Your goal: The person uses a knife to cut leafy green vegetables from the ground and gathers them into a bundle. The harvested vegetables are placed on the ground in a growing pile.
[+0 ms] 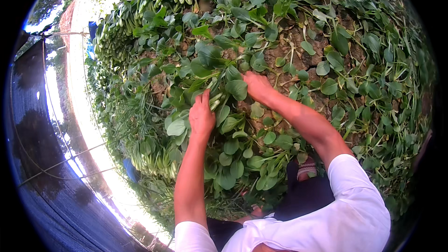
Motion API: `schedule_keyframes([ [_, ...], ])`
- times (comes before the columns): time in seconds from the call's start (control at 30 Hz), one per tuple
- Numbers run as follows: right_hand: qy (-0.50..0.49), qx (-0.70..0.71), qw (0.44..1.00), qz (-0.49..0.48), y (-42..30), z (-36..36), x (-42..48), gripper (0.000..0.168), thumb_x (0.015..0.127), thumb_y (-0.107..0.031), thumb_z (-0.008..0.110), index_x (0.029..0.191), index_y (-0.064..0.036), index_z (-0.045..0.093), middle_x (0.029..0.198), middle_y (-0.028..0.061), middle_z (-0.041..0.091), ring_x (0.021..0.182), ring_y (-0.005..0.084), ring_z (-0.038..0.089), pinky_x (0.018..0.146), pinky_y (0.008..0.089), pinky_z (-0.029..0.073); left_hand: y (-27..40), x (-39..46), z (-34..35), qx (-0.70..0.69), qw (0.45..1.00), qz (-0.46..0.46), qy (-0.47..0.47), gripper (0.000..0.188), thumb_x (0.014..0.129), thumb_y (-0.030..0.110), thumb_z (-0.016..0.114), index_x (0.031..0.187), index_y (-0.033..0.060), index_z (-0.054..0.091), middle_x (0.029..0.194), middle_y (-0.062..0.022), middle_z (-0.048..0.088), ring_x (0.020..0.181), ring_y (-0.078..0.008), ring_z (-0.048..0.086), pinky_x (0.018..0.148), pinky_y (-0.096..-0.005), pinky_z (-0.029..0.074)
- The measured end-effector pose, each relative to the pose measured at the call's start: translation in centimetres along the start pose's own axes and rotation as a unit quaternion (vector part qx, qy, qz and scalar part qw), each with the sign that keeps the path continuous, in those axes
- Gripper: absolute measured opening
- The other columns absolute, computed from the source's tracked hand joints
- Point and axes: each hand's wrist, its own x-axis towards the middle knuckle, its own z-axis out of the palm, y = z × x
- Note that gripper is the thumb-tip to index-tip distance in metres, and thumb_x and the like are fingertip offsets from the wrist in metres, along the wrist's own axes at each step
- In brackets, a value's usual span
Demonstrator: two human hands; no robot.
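Observation:
My left hand [202,115] is closed around a bunch of leafy greens with pale stems [215,102], whose broad leaves spread to its left. To the right and a little farther forward, my right hand [257,85] reaches down among the leaves beside a green plant [236,89]. Its fingertips are partly hidden by foliage, so whether they hold a stem cannot be told. Low leafy plants [227,178] grow between my arms and in front of my feet.
Piled greens with pale stems [119,38] lie at the upper left, and another pile [154,164] lies left of my left forearm. Cracked brown soil [280,54] shows between plants. Dark netting [35,122] and thin poles stand along the left side. My sandalled foot [307,168] is at the lower right.

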Motion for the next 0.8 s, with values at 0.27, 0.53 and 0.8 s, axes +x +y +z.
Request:
schedule_keyframes([
  [0.27, -0.078, -0.123, 0.988, -0.048, 1.3, -0.8, -0.8, 0.026, 0.08, -0.011, 0.055, 0.106, -0.007, 0.056, 0.09, 0.018, 0.058, 0.076, 0.035, 0.063, 0.062, 0.0451, 0.052, 1.3, -1.0, 0.4, 0.062, 0.998, 0.02, -0.018, 0.067, 0.066, 0.0, 0.065, 0.128, 0.0112, 0.043, 0.096, -0.0131, 0.053, 0.079, -0.0316, 0.06, 0.067, -0.0425, 0.049],
  [0.53, 0.086, 0.242, 0.949, 0.181, 1.2, -1.6, -6.9, 0.031, 0.079, -0.026, 0.065, 0.094, -0.002, 0.053, 0.081, 0.0136, 0.059, 0.075, 0.0277, 0.06, 0.066, 0.0399, 0.047, 1.2, -5.1, -5.7, -0.007, 1.0, 0.014, 0.011, 0.074, 0.062, -0.005, 0.067, 0.129, 0.0161, 0.044, 0.098, -0.0125, 0.054, 0.082, -0.0342, 0.058, 0.069, -0.0444, 0.048],
  [0.8, -0.092, 0.714, 0.676, 0.158, -4.9, -5.4, -11.4, 0.05, 0.09, -0.04, 0.056, 0.123, -0.005, 0.044, 0.106, 0.0057, 0.056, 0.084, 0.011, 0.057, 0.064, 0.0242, 0.049, 2.2, -13.4, -6.9, -0.185, 0.959, 0.124, 0.178, 0.068, 0.064, -0.012, 0.065, 0.126, 0.0097, 0.047, 0.115, -0.0138, 0.052, 0.104, -0.0315, 0.053, 0.09, -0.0367, 0.043],
])
